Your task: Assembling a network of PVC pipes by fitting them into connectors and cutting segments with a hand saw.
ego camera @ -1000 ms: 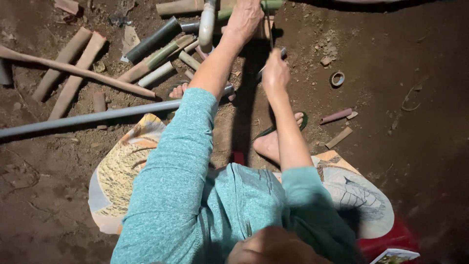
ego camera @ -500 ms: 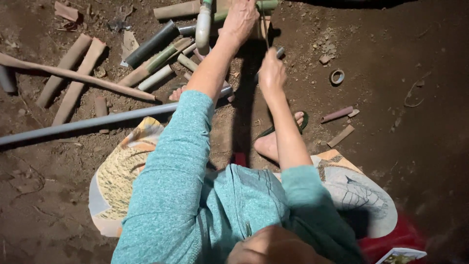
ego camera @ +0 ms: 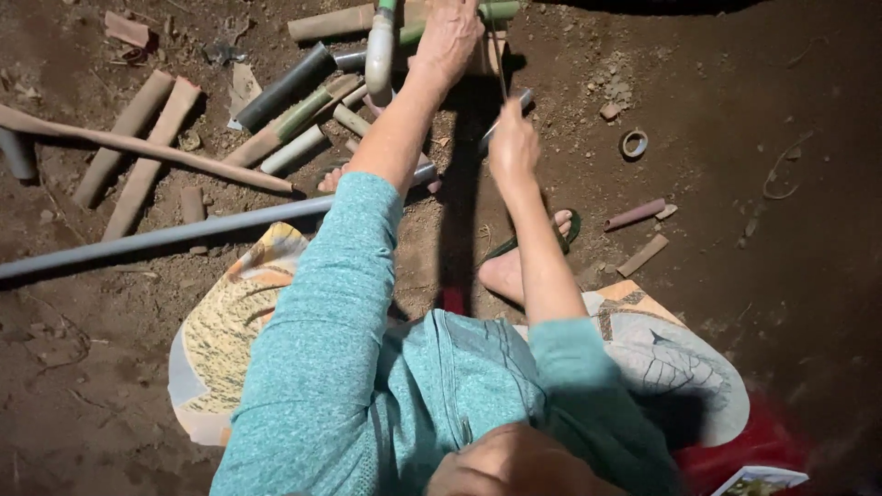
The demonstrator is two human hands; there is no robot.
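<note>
Left hand [ego camera: 448, 39] pressed closed on bamboo [ego camera: 342, 20], shifted slightly leftward; right hand [ego camera: 513, 145] gripping saw [ego camera: 501, 118], stroke continuing.

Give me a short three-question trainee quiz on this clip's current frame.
1. True or false: the left hand rests on the pipe pieces at the top of the frame.
2. What does the right hand hold: A) a grey bar, B) a ring, C) a cloth?
3. What long thing lies across the dirt at left?

Key: 1 true. 2 A, a short grey bar. 3 A long grey pipe.
</note>
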